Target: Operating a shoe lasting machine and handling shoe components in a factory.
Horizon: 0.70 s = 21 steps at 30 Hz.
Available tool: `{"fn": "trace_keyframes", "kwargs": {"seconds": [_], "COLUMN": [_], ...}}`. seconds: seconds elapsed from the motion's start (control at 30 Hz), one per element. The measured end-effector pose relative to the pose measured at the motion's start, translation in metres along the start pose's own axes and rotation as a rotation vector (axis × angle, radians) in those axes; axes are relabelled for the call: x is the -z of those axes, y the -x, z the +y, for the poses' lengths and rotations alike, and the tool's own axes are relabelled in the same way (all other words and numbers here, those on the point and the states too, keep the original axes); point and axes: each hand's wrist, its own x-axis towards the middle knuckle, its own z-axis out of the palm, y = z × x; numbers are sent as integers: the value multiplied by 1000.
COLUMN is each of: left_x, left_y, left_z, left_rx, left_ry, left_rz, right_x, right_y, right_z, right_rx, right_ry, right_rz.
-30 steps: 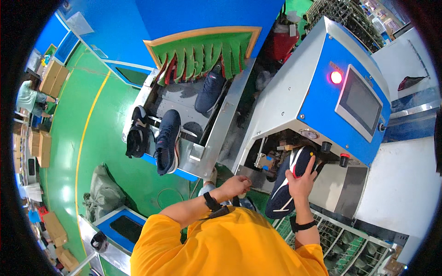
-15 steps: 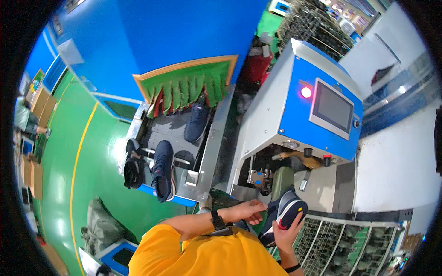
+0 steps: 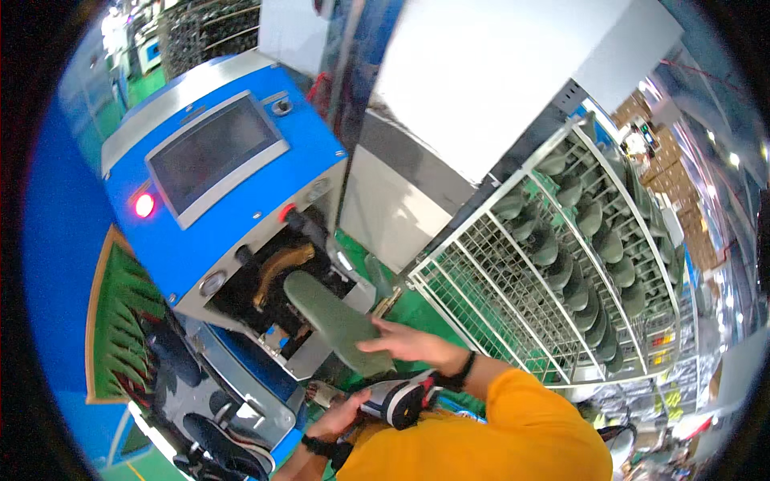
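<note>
A green shoe last (image 3: pixel 327 317) slants down out of the opening at the front of a blue and white machine. My right hand (image 3: pixel 409 341) is closed around its lower end, with the thumb on top. Close to my body, below the last, my left hand (image 3: pixel 345 413) grips a dark navy and grey shoe (image 3: pixel 397 402) with a pale sole. The shoe is apart from the last, tilted on its side. My left fingers are partly hidden.
The machine (image 3: pixel 241 232) carries a screen (image 3: pixel 212 152) and a lit red lamp (image 3: pixel 144 205). Rightward stands a white wire rack (image 3: pixel 513 305) with rows of green lasts. At lower left, dark shoes (image 3: pixel 220 441) lie by a conveyor (image 3: pixel 249 421) with a green strip curtain (image 3: pixel 124 321).
My view has turned to the right, toward the machine and rack. The shoe, earlier in my right hand, is now in my left. My right hand has taken hold of the green shoe last.
</note>
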Motion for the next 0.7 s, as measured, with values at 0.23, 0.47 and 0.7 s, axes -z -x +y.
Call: {"fn": "trace_keyframes", "kwargs": {"seconds": [0.23, 0.47, 0.7], "left_x": [0, -34, -35], "left_y": [-3, 37, 20], "left_z": [-20, 1, -1], "left_rx": [-74, -311, -354], "left_ry": [210, -130, -128], "left_rz": [441, 758, 762], "right_x": [21, 178, 319], "right_y": [54, 161, 94], "right_z": [-37, 5, 11], "right_rx": [81, 234, 732], "right_ry": [-456, -956, -1723], "right_rz": [-132, 93, -236]}}
